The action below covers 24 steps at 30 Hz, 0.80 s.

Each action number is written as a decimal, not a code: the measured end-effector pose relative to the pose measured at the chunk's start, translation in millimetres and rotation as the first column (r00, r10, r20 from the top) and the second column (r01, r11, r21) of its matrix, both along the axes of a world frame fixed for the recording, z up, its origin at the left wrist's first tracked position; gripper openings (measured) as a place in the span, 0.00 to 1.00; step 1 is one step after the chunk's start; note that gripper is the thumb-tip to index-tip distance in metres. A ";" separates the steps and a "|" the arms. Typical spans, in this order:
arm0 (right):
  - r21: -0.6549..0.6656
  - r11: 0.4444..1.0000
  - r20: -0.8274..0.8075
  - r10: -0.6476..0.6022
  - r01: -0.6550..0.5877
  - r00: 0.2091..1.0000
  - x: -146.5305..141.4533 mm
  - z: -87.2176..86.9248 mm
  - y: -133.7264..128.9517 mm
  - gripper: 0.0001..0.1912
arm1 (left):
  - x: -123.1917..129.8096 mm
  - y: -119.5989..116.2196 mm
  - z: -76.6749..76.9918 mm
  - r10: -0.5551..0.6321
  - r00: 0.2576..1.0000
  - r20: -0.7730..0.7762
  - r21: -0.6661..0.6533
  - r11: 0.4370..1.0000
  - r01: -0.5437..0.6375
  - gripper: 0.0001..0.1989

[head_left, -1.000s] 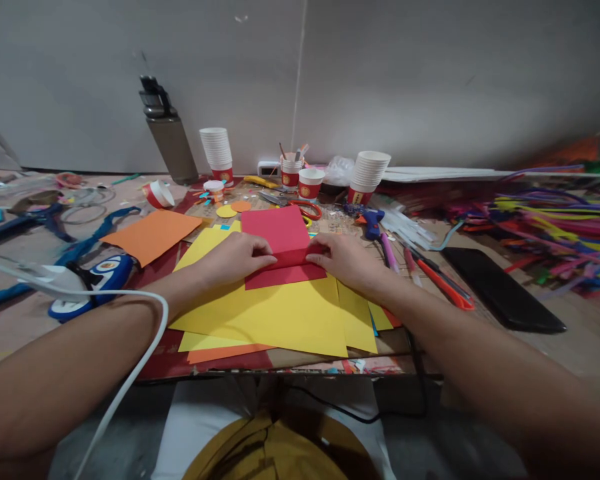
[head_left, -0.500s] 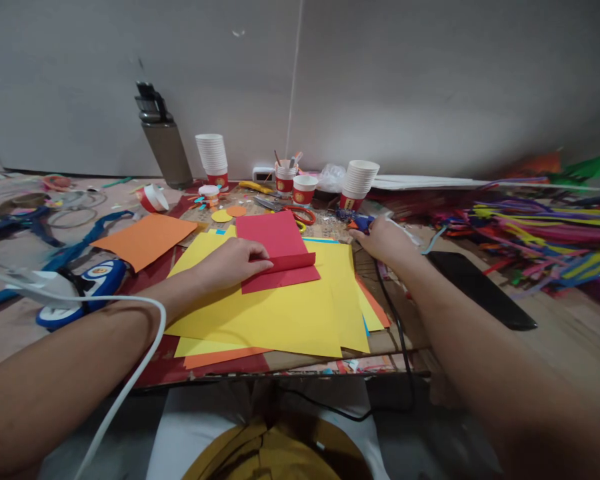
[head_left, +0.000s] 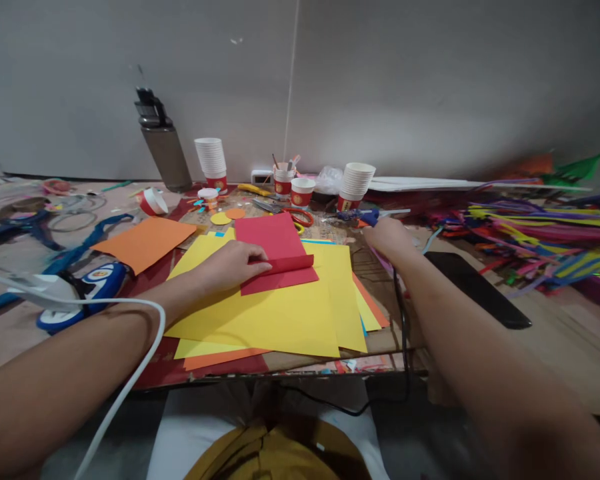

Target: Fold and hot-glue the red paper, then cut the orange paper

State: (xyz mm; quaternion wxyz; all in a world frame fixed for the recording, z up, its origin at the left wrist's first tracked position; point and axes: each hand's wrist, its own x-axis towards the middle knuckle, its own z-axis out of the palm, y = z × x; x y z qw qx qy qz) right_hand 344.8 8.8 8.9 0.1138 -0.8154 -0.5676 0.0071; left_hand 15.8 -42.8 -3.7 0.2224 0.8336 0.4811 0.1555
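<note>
Cluttered worktop point(head_left: 560, 353): red paper point(head_left: 267, 233) part-rolled, far portion unrolled; left hand point(head_left: 233, 262) pinching roll, right hand point(head_left: 393, 241) gripping blue glue gun point(head_left: 369, 218).

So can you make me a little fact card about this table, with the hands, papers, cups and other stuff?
Left hand: thumb and fingers at the raised fold of the red paper
Right hand: closed around the blue glue gun
Under the red paper: yellow sheets
Left of those: orange sheet
At the back: bottle, left cup stack, right cup stack
Far right: black phone, colourful strips
</note>
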 end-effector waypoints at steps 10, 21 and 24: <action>0.264 0.961 -0.408 0.030 0.087 0.912 -1.4 12.8 -11.7 0.19 | -4.6 2.0 7.7 0.055 0.998 -0.006 0.088 0.995 -0.054 0.13; 0.418 0.887 -0.906 0.423 -0.197 -0.020 -43.4 30.3 -52.2 0.17 | -8.3 9.7 3.3 0.093 0.995 -0.041 -0.017 0.995 -0.094 0.14; 0.410 0.865 -0.906 0.423 -0.290 -0.019 -47.9 34.0 -62.8 0.16 | -9.2 11.1 2.7 0.079 0.996 -0.028 -0.062 0.995 -0.081 0.14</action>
